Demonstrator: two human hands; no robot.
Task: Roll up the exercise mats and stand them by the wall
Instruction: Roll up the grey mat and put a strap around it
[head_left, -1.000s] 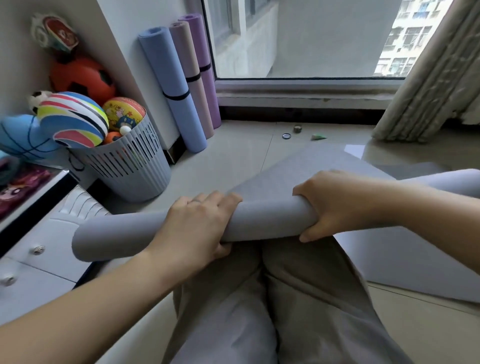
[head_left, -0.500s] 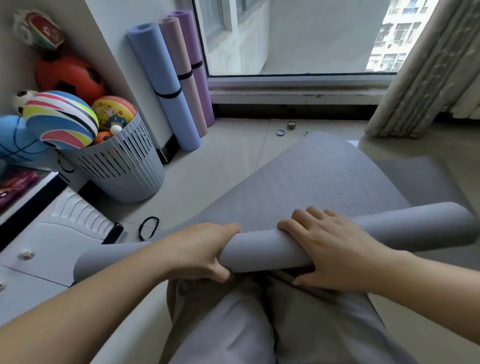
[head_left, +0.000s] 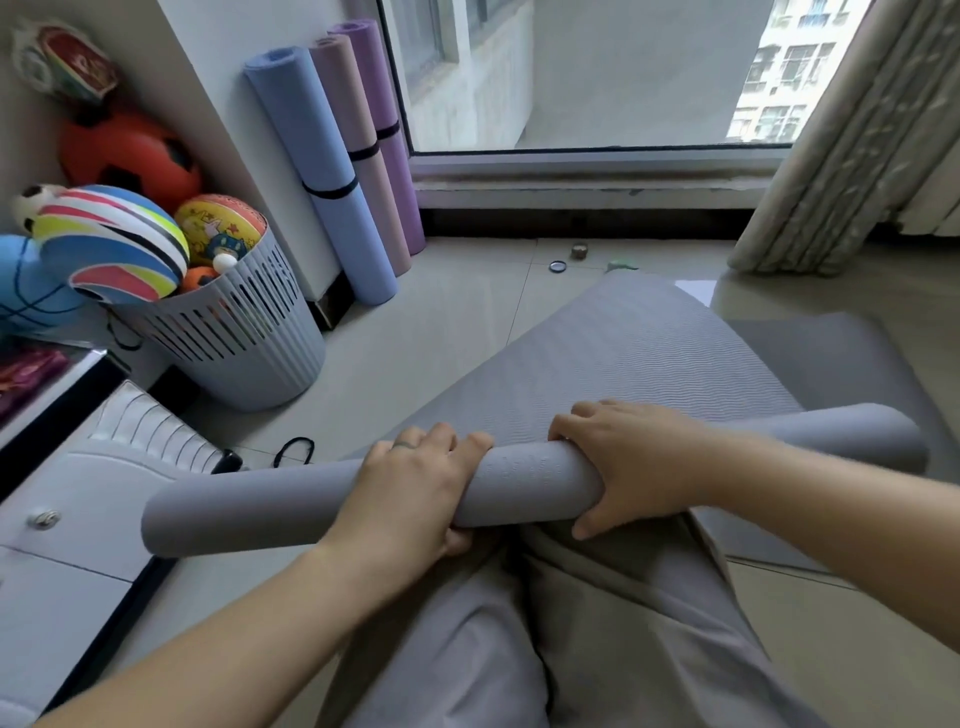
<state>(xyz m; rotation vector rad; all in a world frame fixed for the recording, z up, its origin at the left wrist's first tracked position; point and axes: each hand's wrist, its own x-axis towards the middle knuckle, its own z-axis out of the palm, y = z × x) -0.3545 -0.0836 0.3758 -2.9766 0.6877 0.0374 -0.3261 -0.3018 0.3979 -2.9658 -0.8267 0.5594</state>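
Observation:
A grey exercise mat (head_left: 623, 358) lies partly unrolled on the floor, its near end wound into a roll (head_left: 524, 480) across my knees. My left hand (head_left: 410, 488) is closed over the roll left of centre. To the right of centre my right hand (head_left: 628, 462) wraps the roll too, thumb underneath. Three rolled mats stand against the wall at the back left: a blue one (head_left: 322, 176), a mauve one (head_left: 358, 150) and a purple one (head_left: 387, 130), each held by a black band.
A grey slatted basket (head_left: 244, 338) full of balls stands at left, beside a white drawer unit (head_left: 78, 509). A black band (head_left: 293, 451) lies on the tiles near the roll's left end. Small bits (head_left: 558, 266) lie by the window sill; a curtain (head_left: 831, 145) hangs at right.
The roll dropped from in front of me to my knees between the earliest frame and half a second ago. Since then both hands have shifted their grip and my view has tilted slightly.

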